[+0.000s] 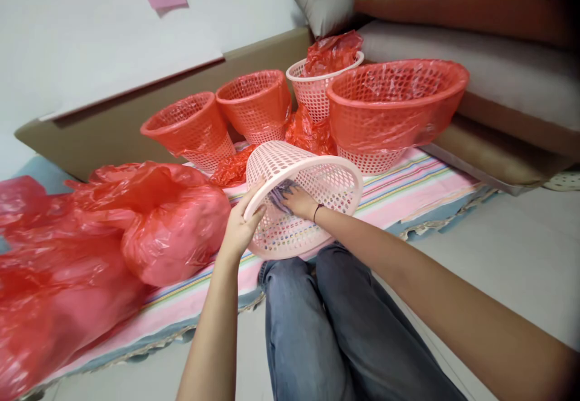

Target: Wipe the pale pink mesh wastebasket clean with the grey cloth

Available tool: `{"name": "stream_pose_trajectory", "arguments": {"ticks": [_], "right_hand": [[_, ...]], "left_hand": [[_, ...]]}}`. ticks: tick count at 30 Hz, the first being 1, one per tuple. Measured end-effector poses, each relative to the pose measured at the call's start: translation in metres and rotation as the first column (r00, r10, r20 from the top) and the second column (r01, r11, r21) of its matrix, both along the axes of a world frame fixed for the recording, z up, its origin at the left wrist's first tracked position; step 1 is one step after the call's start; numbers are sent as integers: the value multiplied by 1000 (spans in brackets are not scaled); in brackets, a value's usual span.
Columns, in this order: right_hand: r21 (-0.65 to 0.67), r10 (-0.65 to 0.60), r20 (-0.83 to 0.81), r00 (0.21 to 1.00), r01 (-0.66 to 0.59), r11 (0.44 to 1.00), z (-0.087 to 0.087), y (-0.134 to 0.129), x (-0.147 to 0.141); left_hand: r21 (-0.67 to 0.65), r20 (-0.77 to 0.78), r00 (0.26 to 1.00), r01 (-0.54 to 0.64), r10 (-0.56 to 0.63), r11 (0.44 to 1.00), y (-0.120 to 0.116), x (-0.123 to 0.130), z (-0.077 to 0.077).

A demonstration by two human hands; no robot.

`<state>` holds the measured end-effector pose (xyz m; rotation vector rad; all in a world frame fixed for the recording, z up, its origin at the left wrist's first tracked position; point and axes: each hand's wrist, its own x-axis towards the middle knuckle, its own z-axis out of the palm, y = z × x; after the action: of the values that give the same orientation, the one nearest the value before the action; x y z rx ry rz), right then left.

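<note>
A pale pink perforated plastic basket lies tilted on its side just beyond my knees, its mouth facing me. My left hand grips its rim at the left, fingers on the outer wall and thumb over the edge. Inside the basket, my right hand presses a crumpled dark purple-grey cloth against the inner wall. A dark band circles my right wrist.
Behind stand baskets lined with red plastic bags, a large one and a pale one. Full red bags lie left on the striped cloth. Cushions are stacked at right.
</note>
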<state>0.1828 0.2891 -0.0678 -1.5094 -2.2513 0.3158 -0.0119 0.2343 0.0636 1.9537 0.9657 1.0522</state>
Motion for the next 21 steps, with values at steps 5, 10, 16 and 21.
{"name": "stream_pose_trajectory", "arguments": {"ticks": [5, 10, 16, 21], "right_hand": [[-25, -161, 19, 987, 161, 987, 9, -3, 32], [-43, -163, -23, 986, 161, 986, 5, -19, 25], [-25, -55, -159, 986, 52, 998, -5, -32, -19], [12, 97, -105, 990, -96, 995, 0, -52, -5]], "left_hand": [[-83, 170, 973, -145, 158, 986, -5, -7, -30], [-86, 303, 924, -217, 233, 972, -11, 1, -59], [-109, 410, 870, -253, 275, 961, -27, 9, -81], [-123, 469, 822, -300, 322, 946, -36, 9, -93]]}}
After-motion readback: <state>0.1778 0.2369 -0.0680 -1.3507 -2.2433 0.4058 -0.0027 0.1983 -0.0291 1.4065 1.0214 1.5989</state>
